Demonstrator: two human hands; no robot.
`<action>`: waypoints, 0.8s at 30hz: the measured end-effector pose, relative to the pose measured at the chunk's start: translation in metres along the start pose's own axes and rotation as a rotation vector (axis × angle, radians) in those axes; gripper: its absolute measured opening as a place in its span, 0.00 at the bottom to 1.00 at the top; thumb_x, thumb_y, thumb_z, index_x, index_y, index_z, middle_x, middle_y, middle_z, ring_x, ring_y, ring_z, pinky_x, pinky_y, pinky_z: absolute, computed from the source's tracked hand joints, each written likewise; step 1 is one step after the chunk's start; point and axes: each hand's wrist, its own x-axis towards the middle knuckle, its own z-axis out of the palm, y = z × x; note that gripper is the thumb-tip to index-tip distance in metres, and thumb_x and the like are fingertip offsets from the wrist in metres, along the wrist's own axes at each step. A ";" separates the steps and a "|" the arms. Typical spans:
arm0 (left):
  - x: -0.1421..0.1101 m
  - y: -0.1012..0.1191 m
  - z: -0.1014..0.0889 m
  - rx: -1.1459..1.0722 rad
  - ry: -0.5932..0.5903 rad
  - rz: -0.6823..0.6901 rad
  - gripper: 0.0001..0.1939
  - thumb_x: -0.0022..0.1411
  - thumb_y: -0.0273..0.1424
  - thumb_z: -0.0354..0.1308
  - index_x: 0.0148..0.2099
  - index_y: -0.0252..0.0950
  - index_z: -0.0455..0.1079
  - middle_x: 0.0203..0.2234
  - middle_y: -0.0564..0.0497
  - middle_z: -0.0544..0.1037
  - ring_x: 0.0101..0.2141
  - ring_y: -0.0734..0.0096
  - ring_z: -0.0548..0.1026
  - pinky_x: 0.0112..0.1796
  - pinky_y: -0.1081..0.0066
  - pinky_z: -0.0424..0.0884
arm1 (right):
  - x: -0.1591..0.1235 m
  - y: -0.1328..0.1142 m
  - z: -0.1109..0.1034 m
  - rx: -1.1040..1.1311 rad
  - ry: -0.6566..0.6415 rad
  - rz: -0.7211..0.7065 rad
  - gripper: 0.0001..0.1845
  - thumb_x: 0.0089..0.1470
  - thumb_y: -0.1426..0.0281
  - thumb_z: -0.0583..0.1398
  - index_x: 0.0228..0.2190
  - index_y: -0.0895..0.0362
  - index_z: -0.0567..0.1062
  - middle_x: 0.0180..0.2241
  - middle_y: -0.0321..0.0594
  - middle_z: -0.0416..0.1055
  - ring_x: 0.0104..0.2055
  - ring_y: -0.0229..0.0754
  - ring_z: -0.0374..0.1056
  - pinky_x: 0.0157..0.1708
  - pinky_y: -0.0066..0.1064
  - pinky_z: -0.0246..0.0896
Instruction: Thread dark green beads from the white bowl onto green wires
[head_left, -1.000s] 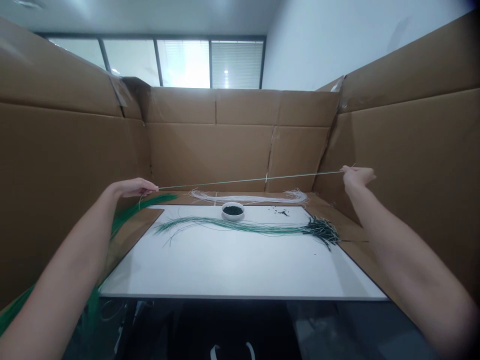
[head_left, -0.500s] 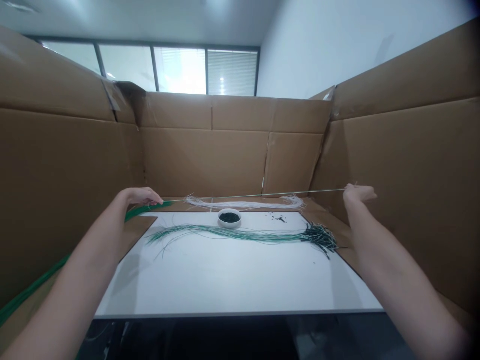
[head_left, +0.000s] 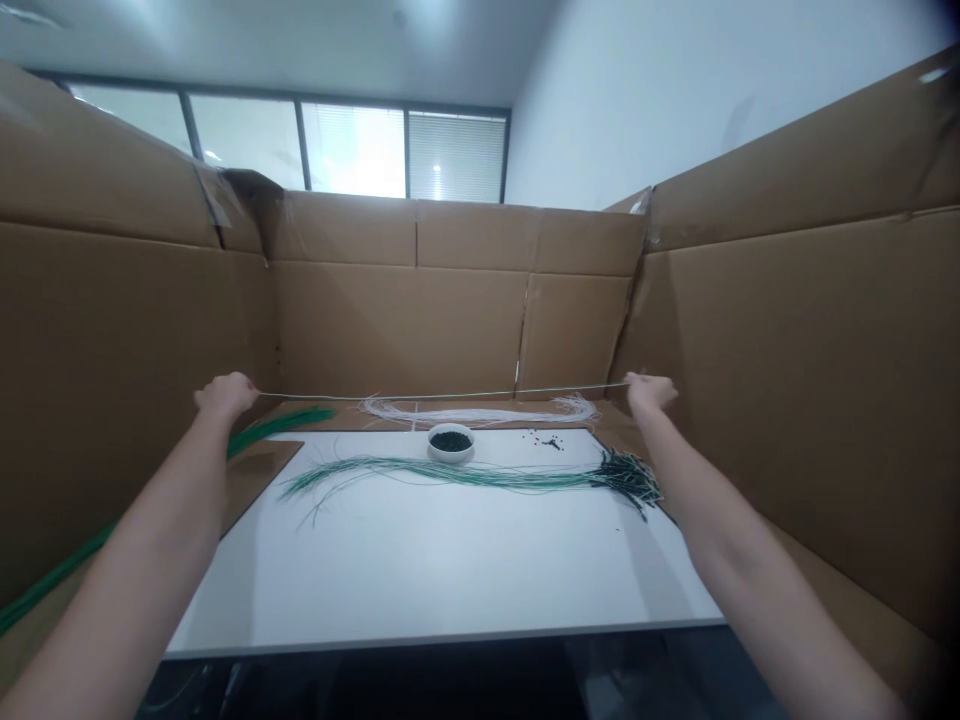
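Above far edge of white bench (head_left: 450, 560), left hand (head_left: 225, 395) and right hand (head_left: 651, 392) wide apart, each pinching one end of thin pale wire (head_left: 442, 395), held taut. Wire looks light, springy, easily kinked; best held at ends. Green wire bundle (head_left: 480, 475) below, beside white bowl (head_left: 451, 451) of black beads.

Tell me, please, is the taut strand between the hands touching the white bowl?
Apart: the head view shows the strand passing above the bowl, with a clear gap.

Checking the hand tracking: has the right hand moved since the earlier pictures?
Yes: the right hand has moved leftward, closer to the white bowl.
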 end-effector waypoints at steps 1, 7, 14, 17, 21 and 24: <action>0.001 0.000 0.000 0.080 0.075 -0.068 0.11 0.40 0.35 0.57 0.19 0.31 0.63 0.28 0.38 0.71 0.46 0.39 0.57 0.42 0.44 0.46 | -0.010 -0.006 0.011 0.041 -0.073 -0.015 0.13 0.37 0.71 0.63 0.30 0.63 0.76 0.28 0.52 0.71 0.35 0.49 0.68 0.35 0.37 0.61; -0.004 -0.013 0.003 0.738 0.179 -0.223 0.17 0.50 0.30 0.47 0.42 0.30 0.66 0.50 0.35 0.61 0.48 0.48 0.55 0.43 0.56 0.51 | -0.093 -0.035 0.071 0.347 -0.595 -0.103 0.07 0.40 0.70 0.62 0.22 0.62 0.75 0.19 0.39 0.70 0.19 0.33 0.64 0.19 0.24 0.61; -0.010 0.012 0.027 0.734 0.245 -0.025 0.24 0.47 0.29 0.51 0.47 0.21 0.63 0.56 0.29 0.49 0.54 0.41 0.47 0.48 0.49 0.43 | -0.193 -0.050 0.097 0.622 -0.987 -0.105 0.09 0.41 0.67 0.62 0.20 0.61 0.73 0.19 0.38 0.70 0.20 0.32 0.65 0.24 0.25 0.66; -0.030 0.070 0.061 0.296 0.201 0.403 0.24 0.50 0.31 0.51 0.50 0.26 0.63 0.52 0.34 0.59 0.52 0.49 0.55 0.50 0.56 0.48 | -0.221 -0.054 0.101 0.691 -1.080 -0.108 0.11 0.40 0.64 0.63 0.19 0.60 0.73 0.20 0.38 0.70 0.21 0.33 0.65 0.26 0.28 0.66; -0.074 0.148 0.112 -0.440 -0.098 0.589 0.20 0.57 0.38 0.45 0.48 0.35 0.67 0.45 0.46 0.70 0.46 0.63 0.67 0.47 0.67 0.60 | -0.243 -0.052 0.102 0.723 -1.160 -0.125 0.14 0.37 0.60 0.63 0.20 0.60 0.74 0.20 0.38 0.69 0.21 0.34 0.64 0.24 0.28 0.65; -0.103 0.176 0.139 -0.652 -0.260 0.535 0.16 0.52 0.39 0.52 0.41 0.37 0.72 0.38 0.46 0.75 0.41 0.62 0.71 0.43 0.68 0.64 | -0.248 -0.044 0.100 0.707 -1.169 -0.167 0.15 0.37 0.58 0.62 0.17 0.59 0.73 0.16 0.36 0.67 0.19 0.34 0.62 0.22 0.27 0.63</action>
